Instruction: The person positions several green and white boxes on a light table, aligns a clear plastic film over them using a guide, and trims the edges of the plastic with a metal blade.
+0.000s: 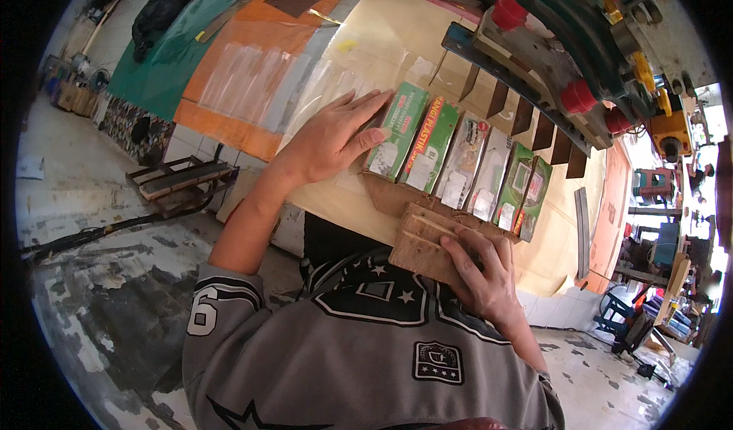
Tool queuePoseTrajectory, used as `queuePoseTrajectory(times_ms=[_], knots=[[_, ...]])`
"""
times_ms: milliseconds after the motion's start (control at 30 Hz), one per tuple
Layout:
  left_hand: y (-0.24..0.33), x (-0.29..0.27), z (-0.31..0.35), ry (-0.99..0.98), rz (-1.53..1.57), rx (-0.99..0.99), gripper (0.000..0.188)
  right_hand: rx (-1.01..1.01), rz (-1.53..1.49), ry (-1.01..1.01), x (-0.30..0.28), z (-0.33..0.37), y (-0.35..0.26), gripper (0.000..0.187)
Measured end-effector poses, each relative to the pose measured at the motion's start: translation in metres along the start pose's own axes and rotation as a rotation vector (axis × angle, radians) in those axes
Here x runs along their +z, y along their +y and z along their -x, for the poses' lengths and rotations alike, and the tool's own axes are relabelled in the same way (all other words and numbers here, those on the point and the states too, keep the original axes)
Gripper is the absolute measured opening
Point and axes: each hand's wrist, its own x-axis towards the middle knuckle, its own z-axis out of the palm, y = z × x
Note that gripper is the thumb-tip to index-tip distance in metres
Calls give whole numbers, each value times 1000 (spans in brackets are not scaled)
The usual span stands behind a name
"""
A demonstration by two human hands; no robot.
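Observation:
Several narrow cartons stand side by side in a slanted row on a cream-covered worktable. The leftmost is a green carton, and a green and red carton is beside it. Further right come a pale silvery carton and another green carton. My left hand lies flat with fingers stretched along the row's left side, its thumb on the leftmost carton. At the row's near edge, my right hand grips a grooved wooden block, fingers over its top.
Behind the cartons, a dark bar carries several brown slats. A dark green machine with red knobs and yellow parts rises at the back right. Clear plastic sheets lie on an orange surface at left. A low bench stands on the floor.

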Motion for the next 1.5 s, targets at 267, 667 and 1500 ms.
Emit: queuePoseTrajectory(times_ms=[267,667,1500], knots=[[-7,-2,-2,-72,49,1,71,-7,6,7,1,-2,-1,59],[-10,5,-8,-65,60,64,67,18,17,0,2,2,-5,64],[-8,8,-8,-74,11,62,68,55,43,9,3,7,-7,54]])
